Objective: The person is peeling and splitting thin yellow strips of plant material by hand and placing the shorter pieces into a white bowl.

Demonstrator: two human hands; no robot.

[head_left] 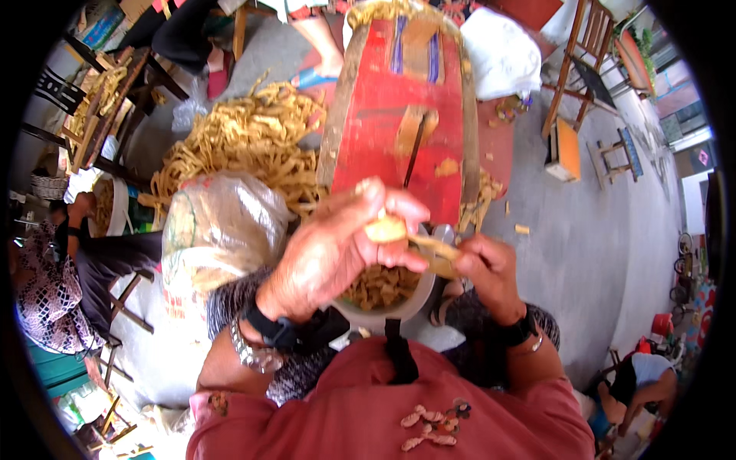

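Note:
My left hand (322,249) is closed around a tan, ribbon-like strip (437,247) with a pale lump at its end. Its other end is pinched in my right hand (491,272), so the strip stretches between both hands. Directly below them, between my knees, stands a white tub (422,300) holding many short cut tan pieces (379,285). Just beyond my hands, a thin dark upright blade (415,153) is set at a wooden block (418,129) on a red board (368,130).
Long tan strips (245,130) lie heaped on the floor at left, behind a clear plastic bag (222,222). A white sack (500,57) lies right of the board. Chairs and stools (619,157) stand at right. A seated person (50,284) is at left.

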